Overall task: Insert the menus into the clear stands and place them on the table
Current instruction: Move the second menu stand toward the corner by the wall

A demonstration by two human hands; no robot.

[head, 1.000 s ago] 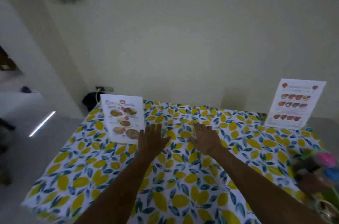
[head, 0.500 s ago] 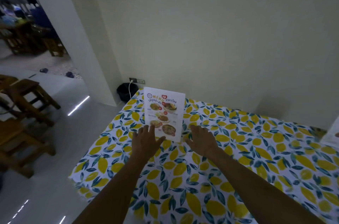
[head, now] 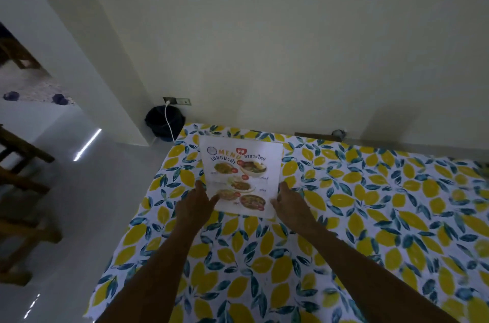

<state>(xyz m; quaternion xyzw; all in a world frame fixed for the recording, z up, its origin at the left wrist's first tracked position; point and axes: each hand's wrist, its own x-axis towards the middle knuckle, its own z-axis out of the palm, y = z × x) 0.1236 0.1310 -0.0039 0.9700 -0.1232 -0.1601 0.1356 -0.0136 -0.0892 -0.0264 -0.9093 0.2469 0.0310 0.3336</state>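
Presently both hands are at the menu stand (head: 242,176), which stands upright and leaning a little back on the lemon-print tablecloth (head: 370,217), toward the table's far left corner, about 11 o'clock from the person. Menu sheet already inside; the clear holder itself is hard to make out around the paper.

Left hand (head: 194,206): fingers spread, thumb tip touching the sheet's lower left edge at 7 o'clock of the stand. Not clamped. Right hand (head: 288,202): fingers loosely apart, lying against the lower right edge at 4 o'clock. Whether either hand truly grips the base, I cannot tell; contact looks light, flanking rather than pinching.

Judged step: final squaring of this stand on the table, insertion done. Remaining work here looks small.

Next move calls for a gentle nudge from both sides to set it facing the seats, then letting go evenly so it does not tip back or slide on the cloth.

Off the table at 10 o'clock: a dark bin (head: 164,121) on the floor below a wall socket (head: 177,101), white cable (head: 169,124) hanging from it. Wooden chairs (head: 21,190) at 9 o'clock.
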